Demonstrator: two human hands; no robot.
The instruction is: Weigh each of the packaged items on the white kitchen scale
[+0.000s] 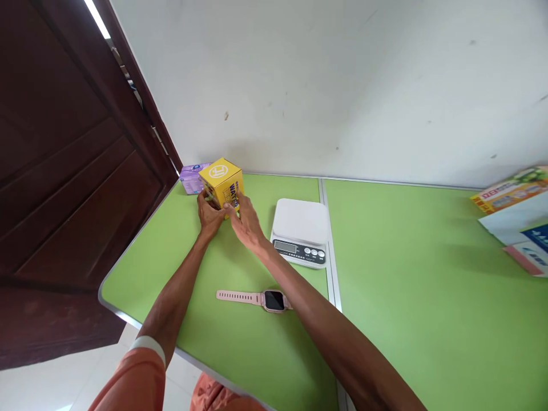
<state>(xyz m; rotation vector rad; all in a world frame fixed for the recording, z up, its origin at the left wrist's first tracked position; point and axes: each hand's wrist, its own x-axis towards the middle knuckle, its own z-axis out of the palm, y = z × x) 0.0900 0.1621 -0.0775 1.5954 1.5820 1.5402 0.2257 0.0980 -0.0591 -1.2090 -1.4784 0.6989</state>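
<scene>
Both my hands are wrapped round a yellow cardboard box (222,178) with dark lettering on its side and a white round logo on top. My left hand (208,215) grips its lower left side, and my right hand (247,219) holds its right side, thumbs close together at the front. A purple box (191,178) stands just behind and left of it, partly covered. Right of my hands lies a white digital kitchen scale (300,222) with a display and buttons. Nearer to me is a pink-strapped smartwatch (274,301), its right strap end hidden by my right forearm.
The green folding table (411,319) has a metal seam (331,268) beside the scale. Several packaged boxes (514,197) stand at the right edge. A pale wall (325,91) rises behind, and a dark wooden door (72,160) is at the left.
</scene>
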